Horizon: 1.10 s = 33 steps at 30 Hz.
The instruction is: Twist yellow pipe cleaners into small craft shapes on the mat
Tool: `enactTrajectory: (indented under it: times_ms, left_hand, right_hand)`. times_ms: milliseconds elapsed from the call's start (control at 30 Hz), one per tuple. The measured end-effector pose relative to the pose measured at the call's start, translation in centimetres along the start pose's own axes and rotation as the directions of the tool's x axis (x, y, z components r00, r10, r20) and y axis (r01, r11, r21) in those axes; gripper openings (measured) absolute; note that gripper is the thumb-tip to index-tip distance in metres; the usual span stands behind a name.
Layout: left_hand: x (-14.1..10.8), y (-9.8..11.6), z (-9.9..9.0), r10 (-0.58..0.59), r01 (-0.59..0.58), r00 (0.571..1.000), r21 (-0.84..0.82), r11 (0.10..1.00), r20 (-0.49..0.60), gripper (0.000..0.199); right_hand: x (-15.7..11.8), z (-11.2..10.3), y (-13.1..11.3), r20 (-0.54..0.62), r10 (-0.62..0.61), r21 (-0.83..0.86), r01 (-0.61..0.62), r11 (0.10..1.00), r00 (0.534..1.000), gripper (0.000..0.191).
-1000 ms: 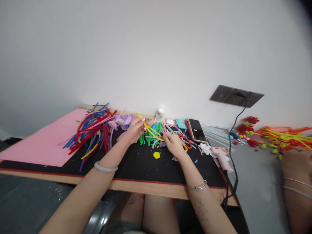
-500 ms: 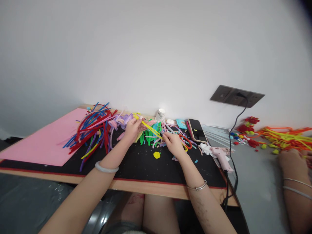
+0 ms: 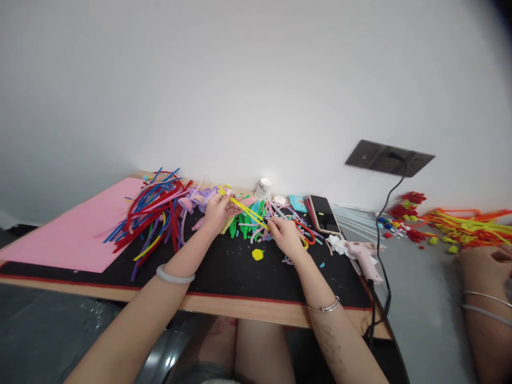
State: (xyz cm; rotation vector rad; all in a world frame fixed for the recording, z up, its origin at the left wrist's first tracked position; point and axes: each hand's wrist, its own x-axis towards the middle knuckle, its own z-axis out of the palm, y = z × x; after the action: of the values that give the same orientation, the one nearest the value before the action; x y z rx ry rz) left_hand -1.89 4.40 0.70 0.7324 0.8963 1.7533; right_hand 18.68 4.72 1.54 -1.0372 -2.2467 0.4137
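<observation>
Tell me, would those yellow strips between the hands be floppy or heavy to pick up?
The yellow strips are probably light, being so thin. They seem fairly stiff: their ends jut past the left hand without drooping. Yet they likely bend easily, since the red-and-blue pile holds curved, similar-looking ones.

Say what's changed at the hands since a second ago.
The left hand has shifted slightly left, and the yellow strips between the hands now run straighter. Nothing was visibly taken up or let go. The right hand stayed about where it was, as did the yellow clump, pink glue gun and phone.
</observation>
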Motion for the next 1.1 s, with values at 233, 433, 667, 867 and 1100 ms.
enactTrajectory:
  times_ms: [233, 433, 667, 867, 1100]
  left_hand:
    - [-0.04, 0.19, 0.10, -0.016, 0.016, 1.000, -0.006, 1.000, 0.002, 0.023]
    - [0.16, 0.14, -0.10, 0.021, -0.021, 1.000, -0.044, 0.999, -0.005, 0.018]
    - [0.32, 0.07, -0.18, 0.021, -0.022, 0.999, -0.025, 0.999, -0.030, 0.018]
    - [0.31, 0.17, -0.11, 0.047, -0.048, 0.998, -0.027, 0.998, -0.032, 0.019]
    - [0.28, 0.12, -0.18, 0.058, -0.059, 0.998, -0.055, 0.997, -0.015, 0.015]
  right_hand:
    - [-0.06, -0.14, 0.02, -0.037, -0.022, 0.034, 0.023, 0.999, 0.999, 0.030]
    - [-0.09, -0.07, 0.02, -0.040, -0.009, 0.030, 0.011, 0.999, 0.999, 0.030]
    - [-0.12, -0.27, -0.14, -0.041, 0.003, 0.034, -0.002, 0.999, 0.999, 0.032]
    - [-0.06, -0.23, 0.12, -0.054, -0.003, 0.039, 0.005, 0.999, 0.999, 0.031]
    - [0.03, -0.60, 0.05, -0.046, 0.035, 0.048, -0.033, 0.998, 0.998, 0.029]
